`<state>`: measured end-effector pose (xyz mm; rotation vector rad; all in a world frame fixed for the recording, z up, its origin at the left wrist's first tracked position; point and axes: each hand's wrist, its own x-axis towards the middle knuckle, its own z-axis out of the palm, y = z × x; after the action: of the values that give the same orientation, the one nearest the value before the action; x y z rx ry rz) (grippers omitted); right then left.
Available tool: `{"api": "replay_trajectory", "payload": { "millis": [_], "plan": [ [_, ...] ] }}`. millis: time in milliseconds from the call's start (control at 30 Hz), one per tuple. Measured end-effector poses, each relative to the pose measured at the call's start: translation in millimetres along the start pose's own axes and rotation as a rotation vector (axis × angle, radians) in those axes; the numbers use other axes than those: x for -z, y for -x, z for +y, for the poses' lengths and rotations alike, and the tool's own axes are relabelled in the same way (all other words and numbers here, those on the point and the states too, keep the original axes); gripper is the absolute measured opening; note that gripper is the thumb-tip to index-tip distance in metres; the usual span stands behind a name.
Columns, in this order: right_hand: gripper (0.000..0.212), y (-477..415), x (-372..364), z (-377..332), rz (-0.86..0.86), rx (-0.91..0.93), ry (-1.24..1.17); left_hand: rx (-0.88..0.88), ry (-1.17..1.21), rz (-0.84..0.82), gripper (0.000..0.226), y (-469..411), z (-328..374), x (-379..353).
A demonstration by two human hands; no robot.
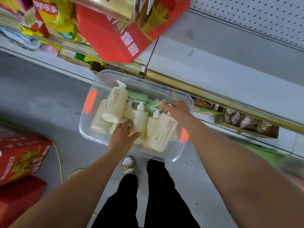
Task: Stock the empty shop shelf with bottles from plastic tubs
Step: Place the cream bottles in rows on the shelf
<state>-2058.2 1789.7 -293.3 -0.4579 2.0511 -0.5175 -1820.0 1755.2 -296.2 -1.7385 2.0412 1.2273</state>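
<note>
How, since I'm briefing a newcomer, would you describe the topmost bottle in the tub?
A clear plastic tub sits before the empty shelf. At its left end a cream pump bottle lies tilted, pump toward the shelf. It alone rests on top of the other bottles.

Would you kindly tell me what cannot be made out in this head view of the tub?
Head view:
1. Right hand: its own back hides the fingertips, so whether it holds anything is unclear.
2. Pump bottle: the gripping left hand covers its base.
3. Green packs: mostly buried under cream bottles; count unknown.
4. Labels: too small and blurred to read.
5. Shelf: cut off at the right edge.
</note>
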Motion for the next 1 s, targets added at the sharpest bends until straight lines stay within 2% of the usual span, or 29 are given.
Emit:
{"api": "replay_trajectory", "payload": {
  "millis": [100, 167, 233, 333, 367, 433, 567, 700, 800, 900, 967, 1000],
  "plan": [
    [0.053, -4.7, 15.7, -19.2, 0.050, 0.059, 0.053, 0.056, 0.002, -0.002, 0.074, -8.3, 5.6, -1.1],
    [0.055, -2.8, 20.7, -25.0, 0.039, 0.049, -0.038, 0.077, -0.004, 0.005, 0.075, -12.3, 8.5, -2.9],
    [0.074, 9.6, 10.6, -21.4, 0.029, 0.070, -0.108, 0.095, -0.004, 0.009, 0.076, -14.0, 9.9, -5.5],
    [0.109, 25.6, -19.6, 2.4, 0.174, 0.041, -0.053, 0.119, 0.023, 0.030, 0.078, -13.4, 9.1, -9.6],
    [0.110, 26.4, -25.5, 8.1, 0.182, 0.013, -0.046, 0.122, 0.031, 0.036, 0.078, -13.1, 8.9, -10.4],
    [0.098, 21.1, -27.3, 11.7, 0.152, -0.027, -0.115, 0.134, 0.046, 0.042, 0.077, -13.6, 9.3, -10.9],
    [0.066, 8.2, -20.9, 0.3, 0.098, 0.077, -0.230, 0.151, 0.060, 0.049, 0.076, -15.2, 11.7, -11.5],
    [0.050, 3.8, -20.7, -9.9, 0.082, 0.159, -0.144, 0.152, 0.051, 0.047, 0.075, -12.7, 10.9, -12.4],
    [0.059, 0.8, -5.5, -34.9, 0.058, 0.287, -0.060, 0.136, 0.031, 0.039, 0.076, -12.0, 9.9, -11.5],
    [0.087, 6.1, 5.1, -50.4, 0.259, 0.397, 0.048, 0.127, 0.041, 0.037, 0.074, -11.5, 12.1, -10.6],
    [0.094, 20.5, -5.3, -38.4, 0.393, 0.329, 0.131, 0.125, 0.045, 0.030, 0.074, -10.6, 12.9, -9.1],
    [0.096, 29.7, -15.0, -27.2, 0.395, 0.269, 0.176, 0.122, 0.045, 0.027, 0.074, -9.9, 12.6, -8.6]
  ]
}}
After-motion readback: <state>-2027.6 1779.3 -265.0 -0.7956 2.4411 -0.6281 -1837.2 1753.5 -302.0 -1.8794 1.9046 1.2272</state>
